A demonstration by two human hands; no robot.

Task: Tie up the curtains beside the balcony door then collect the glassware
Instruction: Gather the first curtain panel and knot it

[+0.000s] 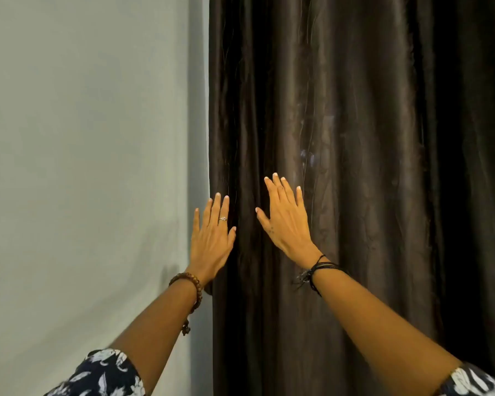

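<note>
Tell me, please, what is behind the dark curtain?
Nothing behind it shows. The dark curtain hangs closed and covers everything there. Only the pale wall beside its left edge is visible. Both hands, left and right, are in front.

Soft, even indoor light falls on the pale wall (pixel 83 167), brightest mid-left and greying toward the corner, where a faint shadow lies beside the left forearm. The dark curtain (pixel 355 138) shows a dull sheen on its folds and sinks to near black at right. The patterned sleeves (pixel 103 375) at the bottom corners are smeared and stretched by the wide lens.
</note>
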